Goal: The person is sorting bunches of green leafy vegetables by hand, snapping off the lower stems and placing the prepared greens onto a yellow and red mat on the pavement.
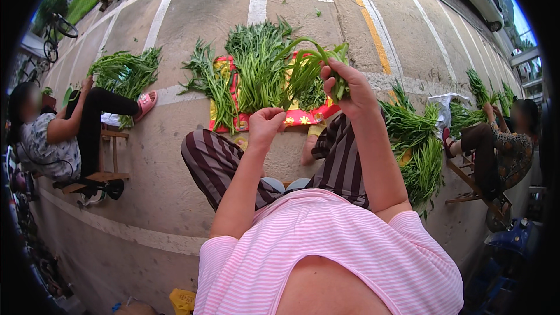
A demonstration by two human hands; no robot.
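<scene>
My right hand (353,90) is raised in front of me, closed around a bunch of water spinach (315,58). Its long leaves arch over to the left and droop. Lower and to the left, my left hand (267,125) is pinched, its fingertips meeting the hanging tip of a leaf from that bunch. Beyond my hands, a large heap of water spinach (254,70) lies on a red and yellow patterned cloth (223,118) on the ground. A smaller pile (312,94) on the cloth's right side is partly hidden behind the held bunch.
My knees in striped trousers (219,160) flank the cloth's near edge. On the left, a seated person (49,134) handles greens (131,73). Another seated person (501,146) works on the right, beside more piles of greens (423,166). A yellow bag (182,300) lies at the lower left.
</scene>
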